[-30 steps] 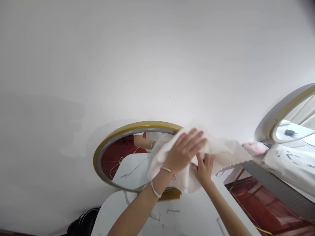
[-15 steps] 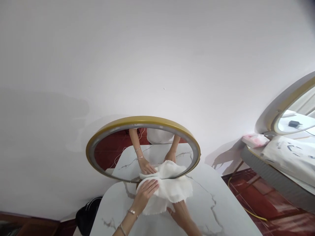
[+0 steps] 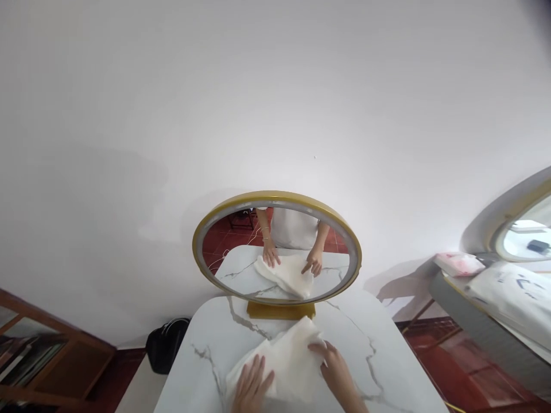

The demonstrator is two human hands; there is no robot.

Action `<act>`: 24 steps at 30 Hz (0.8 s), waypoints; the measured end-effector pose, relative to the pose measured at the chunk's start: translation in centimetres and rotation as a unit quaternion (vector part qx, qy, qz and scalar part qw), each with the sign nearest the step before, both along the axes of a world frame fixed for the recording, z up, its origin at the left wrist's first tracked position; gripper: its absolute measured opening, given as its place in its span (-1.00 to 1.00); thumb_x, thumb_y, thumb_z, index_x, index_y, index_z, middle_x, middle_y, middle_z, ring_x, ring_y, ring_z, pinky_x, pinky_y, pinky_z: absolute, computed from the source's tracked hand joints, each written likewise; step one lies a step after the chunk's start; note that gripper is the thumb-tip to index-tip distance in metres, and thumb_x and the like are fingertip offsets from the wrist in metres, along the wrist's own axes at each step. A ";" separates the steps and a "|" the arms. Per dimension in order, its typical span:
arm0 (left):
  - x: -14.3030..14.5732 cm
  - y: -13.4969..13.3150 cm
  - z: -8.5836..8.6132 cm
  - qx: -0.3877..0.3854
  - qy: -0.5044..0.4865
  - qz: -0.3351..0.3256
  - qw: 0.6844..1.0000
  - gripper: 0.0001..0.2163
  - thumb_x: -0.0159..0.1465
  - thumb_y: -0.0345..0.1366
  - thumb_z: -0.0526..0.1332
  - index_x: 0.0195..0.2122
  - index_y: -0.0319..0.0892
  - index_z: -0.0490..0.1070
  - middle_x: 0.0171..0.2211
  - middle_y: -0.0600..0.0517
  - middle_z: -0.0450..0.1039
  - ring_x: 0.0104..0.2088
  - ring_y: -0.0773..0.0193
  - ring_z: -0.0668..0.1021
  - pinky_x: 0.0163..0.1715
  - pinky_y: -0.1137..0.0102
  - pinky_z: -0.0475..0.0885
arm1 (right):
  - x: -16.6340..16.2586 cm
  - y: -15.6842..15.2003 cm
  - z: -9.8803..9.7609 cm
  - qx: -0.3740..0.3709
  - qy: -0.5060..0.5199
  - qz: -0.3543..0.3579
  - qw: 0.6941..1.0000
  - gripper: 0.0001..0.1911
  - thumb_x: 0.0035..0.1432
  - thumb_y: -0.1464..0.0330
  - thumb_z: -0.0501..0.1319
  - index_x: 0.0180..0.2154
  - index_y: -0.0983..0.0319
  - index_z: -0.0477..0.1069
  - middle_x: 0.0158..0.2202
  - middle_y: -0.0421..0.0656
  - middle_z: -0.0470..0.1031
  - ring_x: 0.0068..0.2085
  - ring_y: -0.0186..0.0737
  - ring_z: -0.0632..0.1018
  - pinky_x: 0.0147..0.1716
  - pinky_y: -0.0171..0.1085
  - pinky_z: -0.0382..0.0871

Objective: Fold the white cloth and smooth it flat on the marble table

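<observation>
A white cloth [image 3: 284,361] lies spread on the white marble table [image 3: 379,367] in front of a round gold-framed mirror [image 3: 278,198]. My left hand [image 3: 252,390] rests flat on the cloth's near left part, fingers stretched out. My right hand [image 3: 338,370] lies on the cloth's right edge, fingers extended and pressing it down. The mirror reflects both hands and the cloth.
The mirror stands on a gold base [image 3: 279,310] at the table's back, against a white wall. A black bag [image 3: 166,344] sits on the floor at the left beside a wooden shelf [image 3: 51,355]. At the right are a second mirror [image 3: 520,226], a pink pack [image 3: 458,264] and a white bag [image 3: 512,292].
The cloth came down from the mirror's glass to the tabletop. Both hands moved down and toward me with it and now lie flat on it. The view shifted left.
</observation>
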State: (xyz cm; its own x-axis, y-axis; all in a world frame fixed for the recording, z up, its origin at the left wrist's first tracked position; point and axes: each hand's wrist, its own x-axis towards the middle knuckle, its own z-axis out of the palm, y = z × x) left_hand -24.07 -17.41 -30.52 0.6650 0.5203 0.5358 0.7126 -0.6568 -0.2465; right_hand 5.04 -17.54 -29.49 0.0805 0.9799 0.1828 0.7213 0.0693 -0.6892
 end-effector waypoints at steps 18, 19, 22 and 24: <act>1.0 0.7 7.5 -0.562 -0.280 0.093 0.773 -0.60 0.28 -0.15 -0.02 0.11 -0.07 0.34 -0.06 -0.03 0.50 -0.08 0.19 0.54 -0.02 0.30 0.40 | 0.3 -5.5 8.8 -0.040 0.023 0.008 0.999 -0.66 0.09 0.49 -0.10 -0.17 0.20 0.33 -0.31 -0.12 0.48 -0.29 -0.23 0.51 -0.27 -0.32 0.40; 0.4 0.8 7.4 -0.558 -0.300 0.089 0.769 -0.60 0.30 -0.12 -0.03 0.08 -0.08 0.36 0.01 -0.06 0.47 0.00 0.16 0.51 0.04 0.27 0.37 | 0.6 -4.9 8.9 -0.062 0.017 -0.005 0.998 -0.71 0.09 0.48 -0.09 -0.21 0.20 0.32 -0.36 -0.15 0.46 -0.34 -0.25 0.49 -0.29 -0.33 0.38; -1.5 0.7 7.1 -0.533 -0.348 0.115 0.762 -0.56 0.30 -0.08 -0.04 0.12 -0.11 0.33 0.16 -0.11 0.36 0.14 0.09 0.42 0.09 0.21 0.34 | 1.6 -3.4 8.4 -0.116 0.006 -0.031 0.993 -0.79 0.09 0.47 -0.05 -0.26 0.20 0.30 -0.37 -0.17 0.44 -0.33 -0.27 0.47 -0.27 -0.36 0.34; -2.6 0.4 7.0 -0.526 -0.353 0.126 0.764 -0.55 0.28 -0.09 -0.03 0.14 -0.12 0.33 0.16 -0.11 0.36 0.12 0.07 0.44 0.07 0.19 0.37 | 1.8 -2.9 7.6 -0.150 0.002 -0.037 0.988 -0.80 0.09 0.44 0.00 -0.26 0.19 0.33 -0.32 -0.14 0.48 -0.28 -0.24 0.49 -0.26 -0.35 0.32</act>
